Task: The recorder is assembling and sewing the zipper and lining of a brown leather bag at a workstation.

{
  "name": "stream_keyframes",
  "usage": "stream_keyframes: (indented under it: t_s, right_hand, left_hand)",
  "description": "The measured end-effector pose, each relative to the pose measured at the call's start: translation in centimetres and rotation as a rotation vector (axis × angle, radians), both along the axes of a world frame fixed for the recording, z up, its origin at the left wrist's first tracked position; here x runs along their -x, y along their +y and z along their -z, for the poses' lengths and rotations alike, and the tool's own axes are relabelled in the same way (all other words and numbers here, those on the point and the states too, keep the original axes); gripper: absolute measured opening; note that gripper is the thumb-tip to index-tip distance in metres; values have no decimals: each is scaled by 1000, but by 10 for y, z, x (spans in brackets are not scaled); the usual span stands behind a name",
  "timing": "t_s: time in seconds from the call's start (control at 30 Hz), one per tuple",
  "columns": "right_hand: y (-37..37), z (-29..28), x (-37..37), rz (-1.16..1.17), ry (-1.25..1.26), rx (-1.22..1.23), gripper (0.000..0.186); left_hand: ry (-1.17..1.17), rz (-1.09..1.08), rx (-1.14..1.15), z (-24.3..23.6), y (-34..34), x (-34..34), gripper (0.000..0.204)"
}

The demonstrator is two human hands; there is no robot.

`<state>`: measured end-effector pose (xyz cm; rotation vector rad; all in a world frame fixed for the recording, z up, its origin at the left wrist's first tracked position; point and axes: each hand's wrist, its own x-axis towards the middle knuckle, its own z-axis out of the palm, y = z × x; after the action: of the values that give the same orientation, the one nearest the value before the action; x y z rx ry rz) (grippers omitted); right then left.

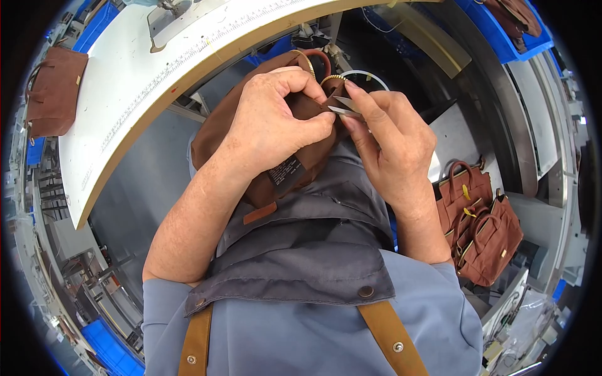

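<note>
A brown bag [216,135] lies across my lap, its cloth bunched up under my hands. My left hand [266,119] is closed on its fabric, thumb and forefinger pinching near the opening. Between the fingers of my right hand [401,138] is a pair of small thread snips [345,113]; the metal blades are apart and point at the pinched spot. Any thread there is too small to make out. A brass-coloured zipper [336,78] curves along the bag's edge just beyond. Below my left wrist hangs a black label [286,173], with a small tan leather patch [259,213] nearer me.
A curved white table [135,103] with a ruler strip runs ahead and to the left. One finished-looking brown handbag [58,91] stands on its left end. More brown handbags [483,232] sit at my right. A blue bin [533,44] is at the far right.
</note>
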<state>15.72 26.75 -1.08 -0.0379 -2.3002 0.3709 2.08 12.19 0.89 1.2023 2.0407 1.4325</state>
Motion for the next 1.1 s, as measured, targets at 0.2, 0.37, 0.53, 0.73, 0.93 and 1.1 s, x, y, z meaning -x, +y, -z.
stream_keyframes:
  t_s: [0.2, 0.37, 0.53, 0.73, 0.93, 1.1]
  right_hand:
    - [0, 2, 3, -14, 43, 14, 36]
    - [0, 3, 6, -3, 89, -28, 36]
    - [3, 3, 4, -24, 69, -19, 36]
    - [3, 3, 3, -33, 50, 17, 36]
    - [3, 2, 3, -33, 49, 5, 36]
    - [1, 1, 3, -16, 46, -14, 36]
  left_hand:
    - [45, -8, 1, -1, 0, -1, 15]
    - [28, -7, 0, -1, 0, -2, 14]
    - [19, -13, -3, -2, -1, 0, 13]
    - [27, -2, 12, -2, 0, -1, 14]
    - [24, -21, 17, -5, 0, -1, 15]
    - [37, -22, 17, -4, -1, -1, 14]
